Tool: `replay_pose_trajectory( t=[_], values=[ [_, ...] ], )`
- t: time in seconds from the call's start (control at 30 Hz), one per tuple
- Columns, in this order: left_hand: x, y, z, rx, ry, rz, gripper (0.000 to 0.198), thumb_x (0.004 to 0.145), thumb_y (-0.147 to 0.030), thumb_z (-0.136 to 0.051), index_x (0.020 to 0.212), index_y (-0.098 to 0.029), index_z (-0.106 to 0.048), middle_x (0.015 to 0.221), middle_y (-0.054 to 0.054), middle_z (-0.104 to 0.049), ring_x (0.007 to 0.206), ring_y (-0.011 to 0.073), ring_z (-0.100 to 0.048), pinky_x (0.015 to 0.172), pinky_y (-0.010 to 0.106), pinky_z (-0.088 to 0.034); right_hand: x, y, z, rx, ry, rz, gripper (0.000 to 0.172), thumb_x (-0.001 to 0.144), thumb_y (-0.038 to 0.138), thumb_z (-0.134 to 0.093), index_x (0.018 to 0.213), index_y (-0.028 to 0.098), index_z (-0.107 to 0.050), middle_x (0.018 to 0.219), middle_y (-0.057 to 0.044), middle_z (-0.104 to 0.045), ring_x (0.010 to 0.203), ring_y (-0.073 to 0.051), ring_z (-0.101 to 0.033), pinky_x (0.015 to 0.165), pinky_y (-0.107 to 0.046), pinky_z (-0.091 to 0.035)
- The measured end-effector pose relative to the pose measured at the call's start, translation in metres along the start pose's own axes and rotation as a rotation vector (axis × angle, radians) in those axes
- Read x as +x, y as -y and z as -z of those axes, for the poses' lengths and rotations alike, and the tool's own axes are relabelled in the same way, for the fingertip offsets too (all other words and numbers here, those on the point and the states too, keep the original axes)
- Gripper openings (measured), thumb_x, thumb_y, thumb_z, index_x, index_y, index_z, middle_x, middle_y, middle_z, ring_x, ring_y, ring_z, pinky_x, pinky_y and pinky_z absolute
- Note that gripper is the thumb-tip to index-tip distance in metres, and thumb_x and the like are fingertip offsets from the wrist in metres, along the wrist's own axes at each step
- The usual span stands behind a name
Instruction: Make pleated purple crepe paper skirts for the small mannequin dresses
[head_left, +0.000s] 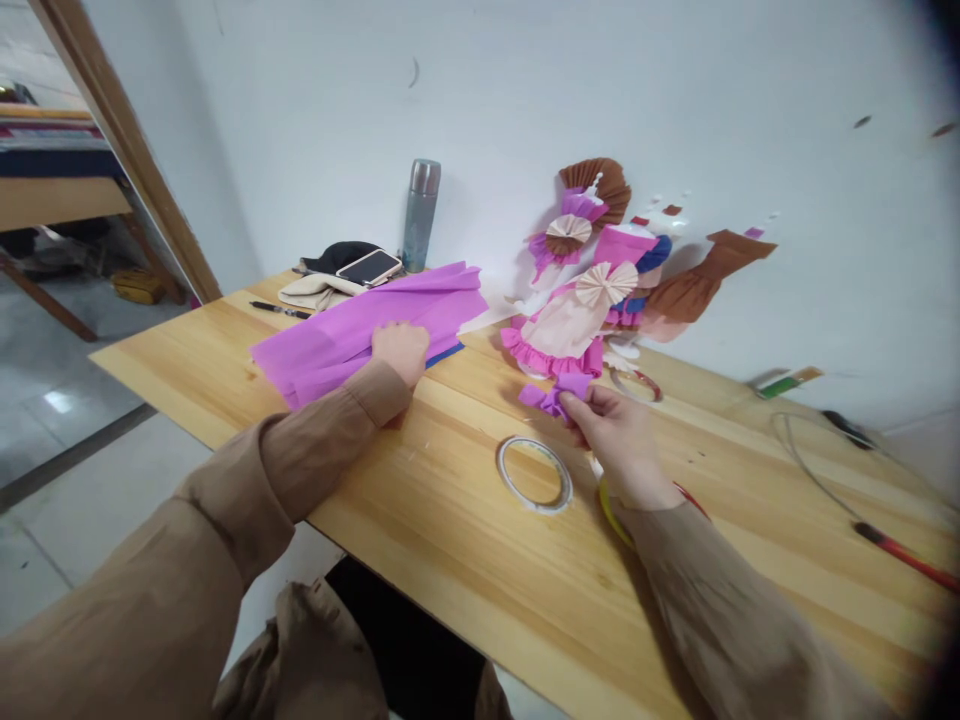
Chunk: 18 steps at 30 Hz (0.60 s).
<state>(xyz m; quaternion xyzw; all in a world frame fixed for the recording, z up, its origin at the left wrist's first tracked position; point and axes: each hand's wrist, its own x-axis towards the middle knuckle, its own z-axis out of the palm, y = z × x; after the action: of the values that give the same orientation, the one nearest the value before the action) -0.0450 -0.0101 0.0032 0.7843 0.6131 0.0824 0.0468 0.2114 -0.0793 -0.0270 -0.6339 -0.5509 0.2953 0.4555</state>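
A large purple sheet of crepe paper (337, 335) lies loosely folded on the left part of the table, with blue paper (445, 355) showing under its right edge. My left hand (401, 350) is closed on this sheet, its fingers curled out of sight. My right hand (615, 440) pinches a small crumpled strip of purple crepe paper (574, 385) between thumb and fingers, just in front of the paper dresses. A roll of tape (534, 475) lies flat between my hands. Partly hidden under my right wrist is something with a yellow ring-shaped edge (615, 520).
Several small crepe-paper dresses (577, 320) with pleated rosettes stand against the wall. A grey flask (422, 215), a phone (370, 266) and a pen (279, 310) are at the back left. A red-handled tool (900, 553) and a green-and-orange item (787, 382) lie at the right.
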Motion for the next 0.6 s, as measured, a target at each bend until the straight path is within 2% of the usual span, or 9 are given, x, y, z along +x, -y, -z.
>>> replay_pose_trajectory(
  t=[0.07, 0.1, 0.17, 0.2, 0.27, 0.33, 0.4, 0.5, 0.6],
  values=[
    [-0.004, -0.006, 0.005, 0.04, -0.015, 0.023, 0.029, 0.093, -0.021, -0.049, 0.116, -0.007, -0.06, 0.11, 0.021, -0.068, 0.105, 0.0302, -0.065, 0.087, 0.037, -0.047, 0.0, 0.001, -0.002, 0.007, 0.025, 0.008, 0.029, 0.069, 0.045, -0.071, 0.075, 0.018, -0.062, 0.054, 0.002, -0.058, 0.042, -0.01, -0.048, 0.041, -0.024, -0.039],
    [-0.007, -0.01, 0.007, 0.054, -0.027, 0.023, 0.03, 0.094, -0.017, -0.044, 0.118, -0.007, -0.058, 0.109, 0.02, -0.068, 0.103, 0.0287, -0.066, 0.085, 0.036, -0.047, -0.001, 0.002, -0.002, 0.016, 0.051, 0.002, 0.032, 0.068, 0.043, -0.071, 0.087, 0.018, -0.064, 0.06, 0.0, -0.063, 0.044, -0.012, -0.053, 0.043, -0.025, -0.042],
    [-0.015, -0.02, 0.01, 0.071, -0.047, -0.008, 0.033, 0.096, -0.011, -0.035, 0.123, -0.007, -0.054, 0.106, 0.017, -0.07, 0.1, 0.026, -0.067, 0.082, 0.034, -0.047, -0.002, 0.004, -0.003, 0.021, 0.109, -0.016, 0.053, 0.067, 0.041, -0.073, 0.112, 0.017, -0.061, 0.085, -0.007, -0.073, 0.051, -0.015, -0.061, 0.045, -0.027, -0.047],
    [-0.021, -0.025, 0.011, 0.074, -0.052, -0.029, 0.035, 0.096, -0.011, -0.033, 0.124, -0.008, -0.053, 0.104, 0.016, -0.071, 0.098, 0.0257, -0.067, 0.08, 0.034, -0.047, -0.003, 0.005, -0.002, 0.01, 0.128, -0.014, 0.058, 0.067, 0.041, -0.073, 0.119, 0.018, -0.058, 0.098, -0.01, -0.074, 0.053, -0.016, -0.064, 0.046, -0.028, -0.048],
    [-0.034, -0.036, 0.009, 0.07, -0.047, -0.086, 0.036, 0.096, -0.013, -0.033, 0.127, -0.012, -0.052, 0.103, 0.014, -0.071, 0.095, 0.0263, -0.068, 0.076, 0.034, -0.048, -0.005, 0.005, -0.002, -0.042, 0.139, 0.011, 0.053, 0.069, 0.04, -0.073, 0.116, 0.021, -0.059, 0.112, -0.012, -0.072, 0.054, -0.015, -0.065, 0.047, -0.03, -0.049],
    [-0.048, -0.047, 0.003, 0.069, -0.012, -0.174, 0.034, 0.097, -0.018, -0.038, 0.126, -0.013, -0.054, 0.103, 0.015, -0.071, 0.092, 0.0278, -0.069, 0.072, 0.036, -0.049, -0.006, 0.005, -0.002, -0.089, 0.121, 0.046, 0.04, 0.072, 0.039, -0.07, 0.107, 0.022, -0.062, 0.105, -0.01, -0.074, 0.052, -0.014, -0.064, 0.047, -0.029, -0.048],
    [-0.062, -0.057, -0.005, 0.077, 0.046, -0.26, 0.03, 0.095, -0.018, -0.042, 0.121, -0.012, -0.057, 0.105, 0.018, -0.07, 0.094, 0.0293, -0.069, 0.072, 0.037, -0.05, -0.006, 0.003, -0.002, -0.101, 0.115, 0.053, 0.036, 0.074, 0.04, -0.066, 0.104, 0.021, -0.063, 0.094, -0.008, -0.075, 0.05, -0.014, -0.062, 0.045, -0.028, -0.045],
    [-0.08, -0.068, -0.013, 0.104, 0.091, -0.286, 0.026, 0.094, -0.017, -0.047, 0.117, -0.011, -0.059, 0.107, 0.018, -0.068, 0.097, 0.0311, -0.068, 0.073, 0.039, -0.051, -0.007, -0.001, -0.003, -0.136, 0.135, 0.069, 0.032, 0.076, 0.04, -0.062, 0.098, 0.018, -0.067, 0.076, -0.005, -0.074, 0.047, -0.014, -0.06, 0.046, -0.027, -0.044],
    [-0.093, -0.066, -0.013, 0.142, 0.043, -0.277, 0.033, 0.094, -0.019, -0.05, 0.125, -0.01, -0.056, 0.117, 0.019, -0.064, 0.107, 0.0314, -0.064, 0.08, 0.041, -0.052, -0.007, -0.004, 0.001, -0.2, 0.144, 0.115, 0.025, 0.074, 0.04, -0.062, 0.087, 0.019, -0.07, 0.072, -0.004, -0.073, 0.045, -0.013, -0.056, 0.047, -0.029, -0.044]
  ],
)
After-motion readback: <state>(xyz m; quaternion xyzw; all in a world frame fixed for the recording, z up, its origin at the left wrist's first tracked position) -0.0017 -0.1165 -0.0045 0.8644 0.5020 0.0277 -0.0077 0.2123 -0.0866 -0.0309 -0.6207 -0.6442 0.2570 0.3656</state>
